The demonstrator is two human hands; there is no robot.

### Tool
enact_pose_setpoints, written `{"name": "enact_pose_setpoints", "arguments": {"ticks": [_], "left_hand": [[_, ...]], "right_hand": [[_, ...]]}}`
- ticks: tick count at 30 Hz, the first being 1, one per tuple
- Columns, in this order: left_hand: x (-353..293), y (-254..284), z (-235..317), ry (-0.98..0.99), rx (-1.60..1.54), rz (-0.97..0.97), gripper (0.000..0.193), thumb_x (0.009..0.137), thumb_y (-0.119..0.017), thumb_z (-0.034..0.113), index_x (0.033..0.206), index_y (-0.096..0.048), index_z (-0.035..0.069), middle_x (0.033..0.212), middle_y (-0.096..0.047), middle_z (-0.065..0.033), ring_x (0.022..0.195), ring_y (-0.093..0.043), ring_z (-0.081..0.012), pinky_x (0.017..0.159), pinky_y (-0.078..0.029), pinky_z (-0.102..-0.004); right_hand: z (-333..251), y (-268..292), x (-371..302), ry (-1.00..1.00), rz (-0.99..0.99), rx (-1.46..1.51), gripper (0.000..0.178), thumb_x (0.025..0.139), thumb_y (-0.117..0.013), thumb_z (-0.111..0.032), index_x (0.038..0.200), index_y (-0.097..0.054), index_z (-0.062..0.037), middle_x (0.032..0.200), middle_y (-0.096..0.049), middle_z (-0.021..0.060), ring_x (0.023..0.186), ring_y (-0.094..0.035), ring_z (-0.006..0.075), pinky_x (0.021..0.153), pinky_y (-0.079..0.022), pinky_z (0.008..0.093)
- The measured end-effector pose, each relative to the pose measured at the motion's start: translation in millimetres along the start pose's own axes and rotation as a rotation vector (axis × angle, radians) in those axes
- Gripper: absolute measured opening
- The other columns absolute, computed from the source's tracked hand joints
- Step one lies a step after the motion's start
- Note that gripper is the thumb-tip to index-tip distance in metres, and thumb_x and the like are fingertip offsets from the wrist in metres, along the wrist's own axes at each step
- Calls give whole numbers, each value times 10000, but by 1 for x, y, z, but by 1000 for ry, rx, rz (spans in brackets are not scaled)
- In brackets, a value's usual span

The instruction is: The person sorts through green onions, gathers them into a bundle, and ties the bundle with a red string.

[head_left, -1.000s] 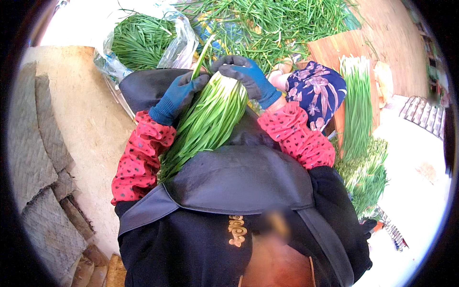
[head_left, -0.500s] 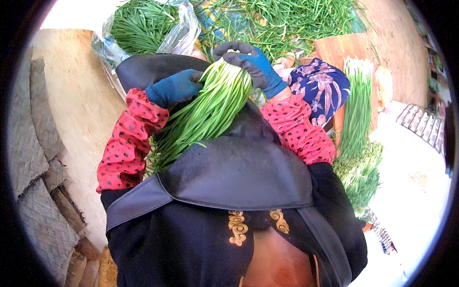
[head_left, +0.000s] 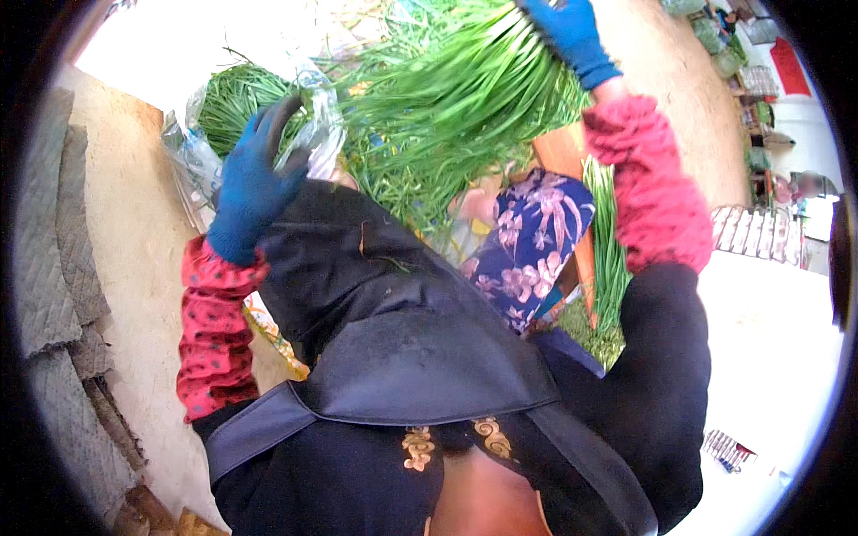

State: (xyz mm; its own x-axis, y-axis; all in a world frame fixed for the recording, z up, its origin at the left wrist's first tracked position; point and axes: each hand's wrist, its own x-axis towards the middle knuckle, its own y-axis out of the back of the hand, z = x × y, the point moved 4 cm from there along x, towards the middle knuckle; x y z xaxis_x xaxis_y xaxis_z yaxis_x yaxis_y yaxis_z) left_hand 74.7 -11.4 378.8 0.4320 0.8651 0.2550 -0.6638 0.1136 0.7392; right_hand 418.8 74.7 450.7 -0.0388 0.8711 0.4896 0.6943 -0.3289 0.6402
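My right hand (head_left: 572, 34), in a blue and dark grey glove, is stretched toward the top of the view. It grips a large bunch of garlic chives (head_left: 474, 94) by the pale stem ends, with the green leaves fanning out to the left. My left hand (head_left: 256, 183), gloved alike, is raised with its fingers spread and nothing in them. It hovers beside a clear plastic bag (head_left: 327, 121) that holds more green leaves (head_left: 234, 100). Part of the right hand is cut off by the upper edge.
Loose green leaves (head_left: 407, 192) lie heaped beyond my knees. A black apron (head_left: 420, 362) covers my lap. To the right, another bunch of chives (head_left: 609, 246) lies by a reddish-brown board (head_left: 559, 150). Grey quilted mats (head_left: 55, 295) lie at the far left.
The bunch has gone from above my lap to the heap ahead, carried by my right hand. My left hand has come off the bunch, moved left and opened.
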Motion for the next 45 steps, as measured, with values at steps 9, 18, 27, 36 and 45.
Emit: {"name": "enact_pose_setpoints", "arguments": {"ticks": [9, 18, 27, 36, 45], "left_hand": [[23, -161, 66, -310, -38, 141, 634, 688, -594, 149, 1286, -384, 143, 1251, -396, -213, 1018, -503, -400, 837, -447, -424], [31, -98, 74, -53, 155, -123, 255, 769, -606, 309, 939, -562, 125, 888, -580, -158, 711, -582, -352, 587, -478, -412], [71, -138, 74, -122, -737, -202, 711, 741, -637, 418, 1314, -361, 99, 1214, -490, -189, 1111, -491, -294, 926, -392, -354], [1, -54, -45, 389, -864, -63, 501, 823, -590, 133, 1287, -413, 59, 1068, -575, -118, 890, -569, -180, 753, -463, -276], [33, 56, 43, -181, -763, 219, 603, 792, -578, 7, 1336, -317, 21, 1252, -474, -140, 1165, -447, -197, 962, -354, -292]], "right_hand": [[-60, 5, -13, -15, 19, 49, 175, 784, -598, -179, 832, -571, -13, 701, -557, 23, 668, -490, 73, 621, -420, 232], [-5, 15, -54, -80, 31, -58, 284, 774, -609, -276, 919, -602, -31, 831, -643, 86, 756, -596, 130, 708, -464, 267], [-27, 10, -74, -13, -87, -73, 261, 789, -598, -296, 901, -609, -61, 850, -626, 116, 740, -607, 220, 682, -466, 305], [10, 94, -39, -343, 74, 468, 188, 832, -544, -194, 816, -592, -13, 697, -581, 76, 639, -543, 160, 602, -448, 299], [14, -73, -45, 41, -334, -73, 321, 785, -571, -378, 908, -616, -85, 816, -630, 100, 764, -612, 202, 701, -466, 313]]}}
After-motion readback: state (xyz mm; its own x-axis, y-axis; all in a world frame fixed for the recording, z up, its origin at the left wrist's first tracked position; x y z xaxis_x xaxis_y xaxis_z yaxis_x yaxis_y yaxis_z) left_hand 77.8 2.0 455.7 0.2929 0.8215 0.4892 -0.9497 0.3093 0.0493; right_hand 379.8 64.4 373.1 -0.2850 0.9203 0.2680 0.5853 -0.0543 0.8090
